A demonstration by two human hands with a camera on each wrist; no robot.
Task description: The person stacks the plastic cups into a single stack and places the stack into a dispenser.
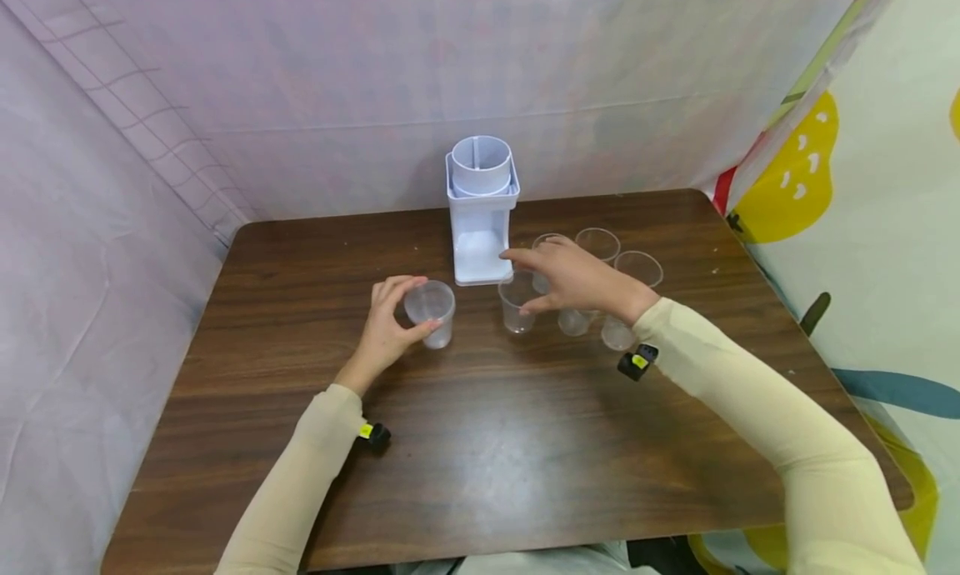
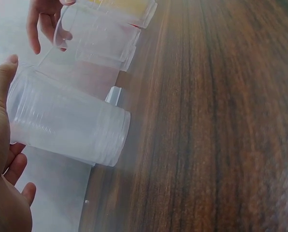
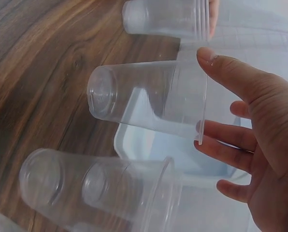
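Observation:
My left hand [image 1: 386,329] grips a stack of nested clear plastic cups [image 2: 69,121] near the rim, thumb on one side and fingers on the other. The stack is upright on the table. To its right a single clear plastic cup [image 3: 144,96] stands upright. My right hand [image 1: 577,279] reaches over from the right, thumb and fingers spread wide about that cup's rim. In the right wrist view the thumb tip is a little apart from the cup, while two fingertips [image 3: 202,140] are right at the rim.
More clear cups [image 1: 618,335] stand at the right, partly hidden under my right hand and wrist. A white plastic stand with a round holder [image 1: 480,171] on top is at the back of the brown wooden table [image 1: 300,508]. Behind it hangs a pale curtain [image 1: 375,75].

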